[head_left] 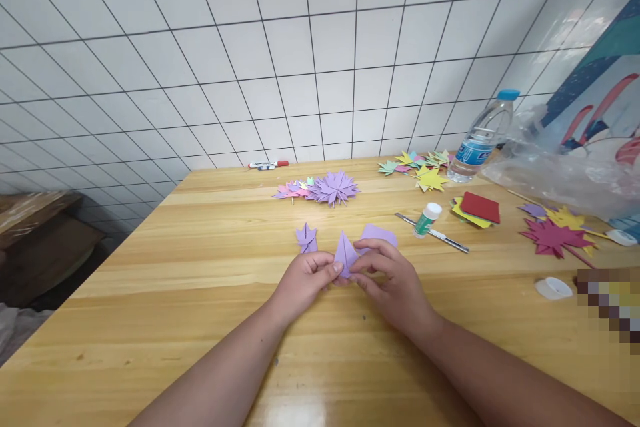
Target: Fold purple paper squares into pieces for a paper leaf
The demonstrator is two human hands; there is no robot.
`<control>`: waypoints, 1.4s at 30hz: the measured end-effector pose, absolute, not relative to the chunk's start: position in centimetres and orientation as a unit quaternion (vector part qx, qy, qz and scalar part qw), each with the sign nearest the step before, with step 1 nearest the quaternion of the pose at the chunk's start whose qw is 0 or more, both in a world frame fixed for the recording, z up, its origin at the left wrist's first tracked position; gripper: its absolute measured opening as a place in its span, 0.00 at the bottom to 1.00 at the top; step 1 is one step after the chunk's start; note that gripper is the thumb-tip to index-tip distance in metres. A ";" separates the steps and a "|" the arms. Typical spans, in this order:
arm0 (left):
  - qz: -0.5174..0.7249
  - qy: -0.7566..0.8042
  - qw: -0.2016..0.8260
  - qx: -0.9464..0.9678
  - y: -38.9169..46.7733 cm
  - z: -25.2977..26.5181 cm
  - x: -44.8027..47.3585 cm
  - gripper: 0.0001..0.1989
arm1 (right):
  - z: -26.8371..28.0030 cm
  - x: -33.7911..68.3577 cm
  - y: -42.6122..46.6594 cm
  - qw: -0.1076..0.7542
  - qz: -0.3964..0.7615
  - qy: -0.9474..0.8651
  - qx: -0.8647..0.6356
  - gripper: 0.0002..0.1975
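Observation:
A small folded piece of purple paper [344,255], pointed at the top with a crease down its middle, is between my hands. My left hand [306,280] pinches its lower left side between thumb and fingers. On its right edge are the curled fingers of my right hand [393,283], thumb and fingertips close together at the paper. Just behind my right hand lies a purple paper sheet [379,236], partly covered by the fingers. A folded purple paper piece with several points [307,238] lies beyond my left hand.
Purple paper leaves [334,188] lie farther back, near a marker [269,165]. To the right are a glue stick [427,219], a craft knife [447,240], stacked red and yellow paper [480,207], a water bottle [484,137], a crimson paper leaf [553,237] and a white cap [553,288].

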State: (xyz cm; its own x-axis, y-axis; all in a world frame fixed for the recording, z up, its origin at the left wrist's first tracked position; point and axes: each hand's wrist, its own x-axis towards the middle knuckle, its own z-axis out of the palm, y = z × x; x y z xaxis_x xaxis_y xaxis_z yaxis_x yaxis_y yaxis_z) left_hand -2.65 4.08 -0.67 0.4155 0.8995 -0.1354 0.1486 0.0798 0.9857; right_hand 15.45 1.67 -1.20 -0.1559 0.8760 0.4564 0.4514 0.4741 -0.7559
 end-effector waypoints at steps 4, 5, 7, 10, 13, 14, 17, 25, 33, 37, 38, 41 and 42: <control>0.315 0.443 0.572 0.614 4.1 -0.8 -2.5 0.16 | -1.1 15.2 1.5 0.457 0.293 -0.695 -0.471 0.03; 0.314 0.441 0.564 0.624 4.0 -0.8 -2.5 0.16 | -1.0 15.1 1.5 0.458 0.311 -0.684 -0.476 0.03; 0.320 0.431 0.550 0.640 3.8 -0.7 -2.4 0.16 | -0.8 15.0 1.5 0.457 0.341 -0.660 -0.488 0.02; 0.345 0.418 0.540 0.644 3.5 -0.5 -2.1 0.14 | -0.5 14.9 1.5 0.454 0.359 -0.636 -0.510 0.02; 0.362 0.427 0.530 0.637 3.3 -0.8 -1.9 0.13 | -0.3 14.8 1.5 0.448 0.365 -0.630 -0.519 0.03; 0.361 0.435 0.524 0.637 3.3 -1.0 -1.9 0.13 | -0.2 14.8 1.5 0.446 0.367 -0.630 -0.520 0.03; 0.348 0.455 0.503 0.647 3.4 -1.4 -1.9 0.12 | -0.3 14.7 1.5 0.443 0.373 -0.630 -0.518 0.03; 0.353 0.445 0.503 0.651 3.4 -1.1 -2.0 0.12 | -1.2 14.8 1.8 0.453 0.441 -0.588 -0.504 0.24; 0.345 0.461 0.497 0.649 3.3 -1.5 -1.8 0.11 | -1.2 15.0 2.1 0.419 0.456 -0.583 -0.525 0.08; 0.330 0.472 0.469 0.670 3.3 -1.7 -1.9 0.12 | -1.5 15.0 2.1 0.419 0.456 -0.579 -0.530 0.09; 0.327 0.471 0.467 0.673 3.3 -1.6 -1.9 0.13 | -1.6 15.1 2.1 0.419 0.457 -0.578 -0.531 0.10; 0.315 0.463 0.471 0.681 3.3 -1.3 -2.0 0.15 | -1.7 15.1 2.1 0.422 0.463 -0.577 -0.524 0.11; 0.314 0.461 0.475 0.680 3.3 -1.1 -2.0 0.15 | -1.8 15.1 2.1 0.425 0.467 -0.576 -0.519 0.11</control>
State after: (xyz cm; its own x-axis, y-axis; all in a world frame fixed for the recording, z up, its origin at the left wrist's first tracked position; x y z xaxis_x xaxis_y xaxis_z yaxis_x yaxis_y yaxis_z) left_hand -2.01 3.26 -1.12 0.3778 0.9258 -0.0109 0.3288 -0.1231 0.9363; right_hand 15.07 2.05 -1.75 -0.0996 0.9950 0.0037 0.2009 0.0237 -0.9793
